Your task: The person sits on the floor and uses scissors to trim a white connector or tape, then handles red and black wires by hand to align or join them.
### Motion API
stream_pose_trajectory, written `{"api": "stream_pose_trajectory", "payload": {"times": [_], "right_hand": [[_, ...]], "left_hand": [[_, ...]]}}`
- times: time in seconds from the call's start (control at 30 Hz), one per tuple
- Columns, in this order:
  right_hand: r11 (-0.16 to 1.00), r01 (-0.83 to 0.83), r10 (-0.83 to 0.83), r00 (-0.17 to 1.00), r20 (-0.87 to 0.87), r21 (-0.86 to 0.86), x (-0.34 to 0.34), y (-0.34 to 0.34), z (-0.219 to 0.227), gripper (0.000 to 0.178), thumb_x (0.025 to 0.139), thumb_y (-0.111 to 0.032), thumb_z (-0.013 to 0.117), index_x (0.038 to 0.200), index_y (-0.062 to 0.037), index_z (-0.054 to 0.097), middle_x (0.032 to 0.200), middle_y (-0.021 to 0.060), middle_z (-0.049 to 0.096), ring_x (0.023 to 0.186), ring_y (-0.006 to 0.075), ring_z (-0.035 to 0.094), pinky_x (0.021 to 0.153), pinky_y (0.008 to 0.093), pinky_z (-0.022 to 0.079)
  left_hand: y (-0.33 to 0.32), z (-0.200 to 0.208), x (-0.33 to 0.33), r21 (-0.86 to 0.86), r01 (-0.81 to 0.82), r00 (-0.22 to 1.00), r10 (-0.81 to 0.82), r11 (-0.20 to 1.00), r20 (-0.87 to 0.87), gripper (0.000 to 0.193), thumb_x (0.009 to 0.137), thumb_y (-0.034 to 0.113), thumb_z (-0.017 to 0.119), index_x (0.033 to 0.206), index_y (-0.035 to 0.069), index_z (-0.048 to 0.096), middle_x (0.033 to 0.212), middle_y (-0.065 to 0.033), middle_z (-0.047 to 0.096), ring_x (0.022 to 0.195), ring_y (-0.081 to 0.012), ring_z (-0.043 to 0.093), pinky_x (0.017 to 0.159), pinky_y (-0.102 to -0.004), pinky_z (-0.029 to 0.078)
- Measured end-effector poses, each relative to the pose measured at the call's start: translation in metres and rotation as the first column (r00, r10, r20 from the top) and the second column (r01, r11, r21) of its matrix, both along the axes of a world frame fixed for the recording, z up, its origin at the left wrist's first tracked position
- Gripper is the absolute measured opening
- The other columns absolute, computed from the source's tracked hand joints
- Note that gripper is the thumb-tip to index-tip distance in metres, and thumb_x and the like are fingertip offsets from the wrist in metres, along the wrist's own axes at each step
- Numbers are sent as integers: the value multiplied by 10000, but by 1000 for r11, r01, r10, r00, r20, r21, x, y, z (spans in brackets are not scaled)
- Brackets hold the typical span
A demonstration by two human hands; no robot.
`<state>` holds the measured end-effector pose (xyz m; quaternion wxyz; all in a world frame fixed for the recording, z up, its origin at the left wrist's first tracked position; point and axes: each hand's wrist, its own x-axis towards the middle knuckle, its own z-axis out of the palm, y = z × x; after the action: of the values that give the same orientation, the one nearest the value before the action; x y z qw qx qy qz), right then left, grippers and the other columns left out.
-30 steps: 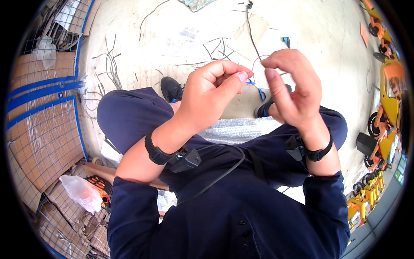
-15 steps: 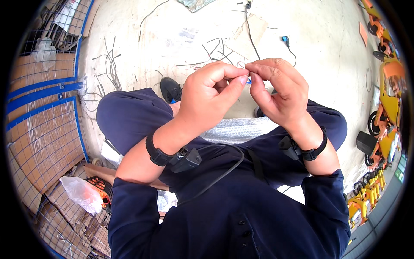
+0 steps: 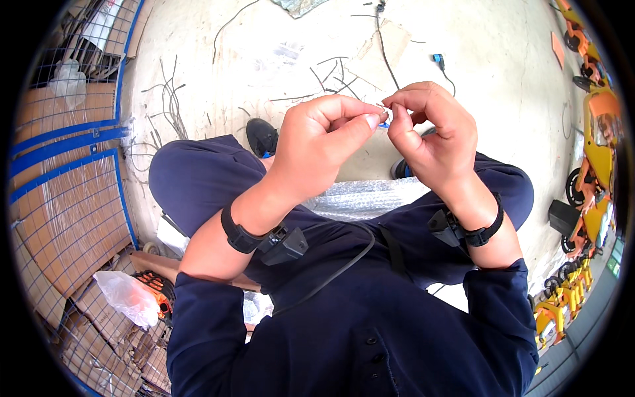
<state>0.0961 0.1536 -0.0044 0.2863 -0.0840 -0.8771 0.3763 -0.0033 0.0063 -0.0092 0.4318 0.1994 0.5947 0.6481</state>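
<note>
L hand (image 3: 311, 142) is hovering beyond the wrap (image 3: 367, 198), its grip pinching a thin wire (image 3: 382, 106) btwn thumb & index. The wire is sitting beyond the wrap too, at the fingertips, mostly hidden; too small to tell its shape. R hand (image 3: 433, 135) is hovering beyond & slightly R of the wrap, thumb & index tips nearly meeting, close to L hand's tips; can't tell if its grip is pinching the wire or just bunched beside it. A blk cable (image 3: 385, 53) is running from far beyond the wrap down toward R hand, lower end hidden.

Person is sitting w/ legs bent, L knee (image 3: 205, 175) & R knee (image 3: 506, 188) flanking the wrap. L shoe (image 3: 262, 137) is resting beyond-L of it, R shoe (image 3: 401, 169) just beyond-R, partly covered. Blk offcuts (image 3: 336, 77) are lying on the floor (image 3: 503, 99) beyond the wrap, a wire bundle (image 3: 173, 106) far L, a blue plug (image 3: 438, 59) beyond-R. A blue mesh cage (image 3: 69, 132) is standing well L of the wrap, a plastic bag (image 3: 129, 298) lying L & nearer the person, yellow-orange machines (image 3: 598, 142) standing well R.
</note>
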Motion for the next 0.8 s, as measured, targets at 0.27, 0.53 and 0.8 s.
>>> {"api": "stream_pose_trajectory", "payload": {"times": [0.27,0.53,0.8], "right_hand": [[991,128,-128,992,6,-40,-1,14,-2,56,807,-21,665,860,-37,661,829,46,685,665,120,634,541,222,511],[977,123,-93,981,172,-174,7,39,-1,102,882,-111,643,914,-31,697,827,37,689,687,78,612,592,215,479],[838,-69,196,964,180,-542,7,12,11,153,870,-118,692,993,-27,686,852,14,677,746,55,604,582,196,459]], "left_hand": [[-1,2,1,-7,-46,991,47,999,127,169,911,76,606,1014,-39,676,720,20,596,557,1,390,483,-182,279],[-4,-6,-6,62,-79,984,68,995,164,168,918,70,601,1032,-40,659,790,-4,624,564,-1,388,485,-179,287],[-4,-4,-4,91,-72,994,64,993,88,176,920,88,623,1044,-31,663,917,-47,692,751,-21,553,648,-176,439]]}}
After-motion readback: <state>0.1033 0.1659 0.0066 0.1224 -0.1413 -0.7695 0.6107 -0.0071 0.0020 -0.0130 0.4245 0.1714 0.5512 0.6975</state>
